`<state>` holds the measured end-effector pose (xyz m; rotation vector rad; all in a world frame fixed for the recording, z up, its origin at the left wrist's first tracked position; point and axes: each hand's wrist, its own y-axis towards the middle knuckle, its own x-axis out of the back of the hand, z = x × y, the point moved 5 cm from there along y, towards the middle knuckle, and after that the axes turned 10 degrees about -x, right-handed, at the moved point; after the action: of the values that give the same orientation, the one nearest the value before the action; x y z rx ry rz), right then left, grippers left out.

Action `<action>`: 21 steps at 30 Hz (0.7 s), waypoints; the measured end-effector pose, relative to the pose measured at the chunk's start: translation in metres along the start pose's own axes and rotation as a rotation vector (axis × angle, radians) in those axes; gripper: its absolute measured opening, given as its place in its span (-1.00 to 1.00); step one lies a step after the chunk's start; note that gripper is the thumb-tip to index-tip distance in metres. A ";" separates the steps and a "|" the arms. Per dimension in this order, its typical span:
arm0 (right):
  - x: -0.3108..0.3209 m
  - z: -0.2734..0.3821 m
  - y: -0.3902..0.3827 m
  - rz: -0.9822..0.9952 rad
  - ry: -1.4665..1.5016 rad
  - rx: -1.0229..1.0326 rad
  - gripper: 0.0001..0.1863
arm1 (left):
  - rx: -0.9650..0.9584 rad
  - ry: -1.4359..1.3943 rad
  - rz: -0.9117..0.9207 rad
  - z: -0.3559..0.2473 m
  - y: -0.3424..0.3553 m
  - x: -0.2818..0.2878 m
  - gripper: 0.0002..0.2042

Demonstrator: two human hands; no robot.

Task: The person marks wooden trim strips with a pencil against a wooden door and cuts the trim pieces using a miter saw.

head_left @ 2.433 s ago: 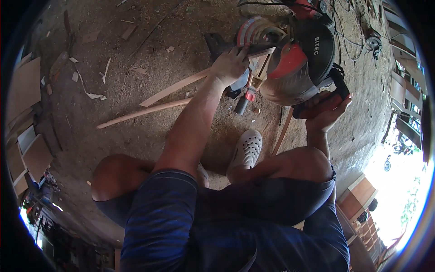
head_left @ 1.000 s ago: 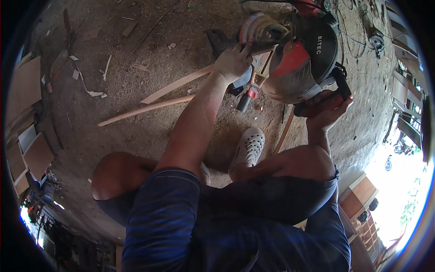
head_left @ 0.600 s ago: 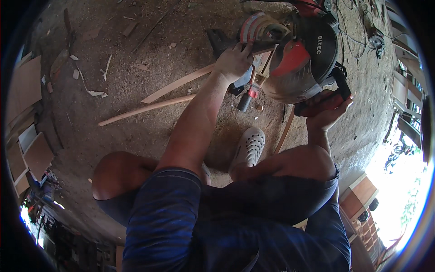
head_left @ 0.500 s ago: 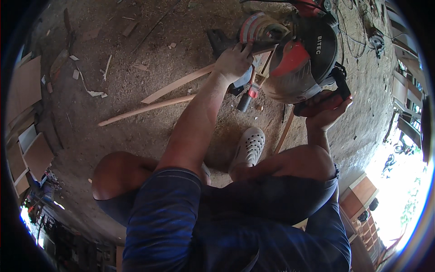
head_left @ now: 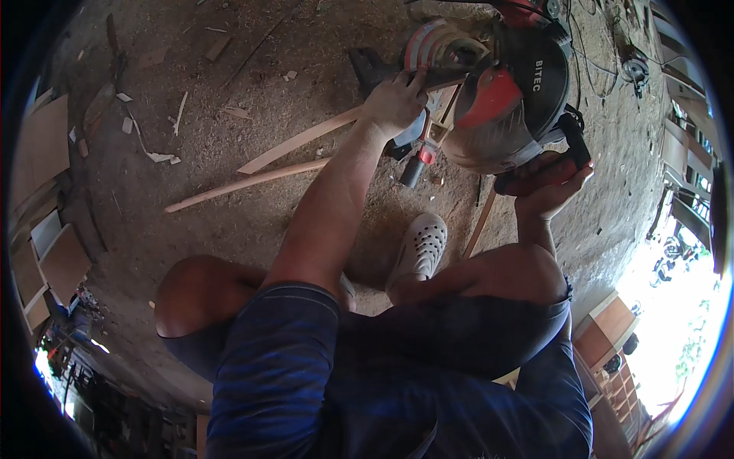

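A mitre saw (head_left: 527,84) with a black and red body and a clear blade guard stands on the ground ahead of me. My right hand (head_left: 544,191) is wrapped round its dark red and black handle. My left hand (head_left: 395,105) lies over the saw's table by the fence, fingers bent over a wooden strip (head_left: 302,140). That strip runs out to the left from under my palm; the part beneath the hand is hidden. A black and red clamp knob (head_left: 415,168) juts toward me from the saw's base.
A second, thinner wooden strip (head_left: 245,186) lies on the dirt floor at left. My shoe (head_left: 420,246) is below the saw. Offcuts and sawdust are scattered about. Boards (head_left: 47,145) lean along the left side; another power tool (head_left: 634,70) and cables lie at far right.
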<state>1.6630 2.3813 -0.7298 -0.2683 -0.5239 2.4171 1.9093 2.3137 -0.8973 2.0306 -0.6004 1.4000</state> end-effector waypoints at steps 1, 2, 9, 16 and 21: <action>-0.001 0.000 0.000 0.015 -0.016 0.012 -0.25 | 0.002 -0.010 -0.008 0.000 0.000 0.001 -0.79; 0.000 0.000 0.000 0.014 -0.016 0.012 -0.25 | 0.002 -0.010 -0.008 0.000 0.000 0.001 -0.79; 0.000 -0.001 0.002 -0.002 -0.038 0.054 -0.27 | 0.006 -0.001 -0.024 0.001 0.001 0.001 -0.80; 0.003 -0.004 -0.001 0.012 -0.023 0.047 -0.24 | 0.001 -0.006 -0.022 -0.002 -0.001 0.001 -0.80; 0.007 -0.010 0.003 0.020 -0.022 0.032 -0.21 | 0.010 -0.029 -0.010 -0.001 -0.003 -0.001 -0.81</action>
<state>1.6591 2.3871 -0.7409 -0.2346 -0.4948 2.4486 1.9098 2.3165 -0.8983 2.0616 -0.5959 1.3727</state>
